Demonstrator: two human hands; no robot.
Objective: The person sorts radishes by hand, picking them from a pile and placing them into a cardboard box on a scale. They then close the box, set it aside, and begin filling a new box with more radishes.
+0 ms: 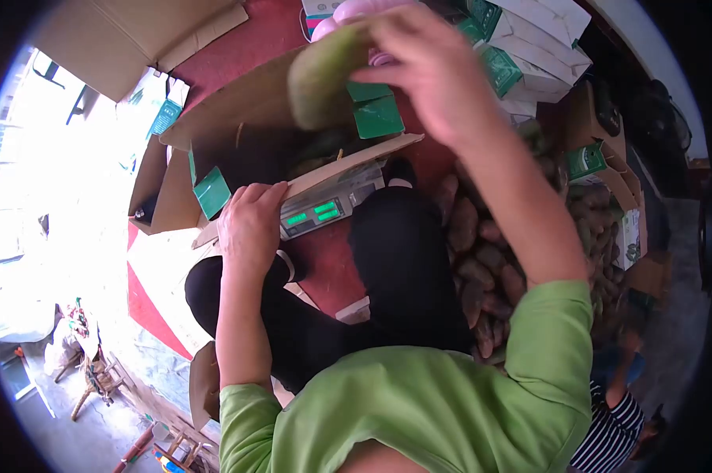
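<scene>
My right hand (427, 67), blurred by motion, holds up a green oblong fruit (320, 83) over an open cardboard box (230, 110). The fruit is smeared, so its exact kind cannot be told. Closed over the near flap (348, 162) of that box is my left hand (249, 225). Green end flaps stand at the box's sides, and a few green shapes show dimly inside. Just below the near flap, a digital scale (313, 217) shows lit green digits; the box hides the rest of it.
Brownish oblong produce (482, 272) lies heaped at my right, beside another box (632, 225) with produce next to it. White and green cartons (529, 47) are stacked at the back right. A person in a striped shirt (608, 430) is at the lower right.
</scene>
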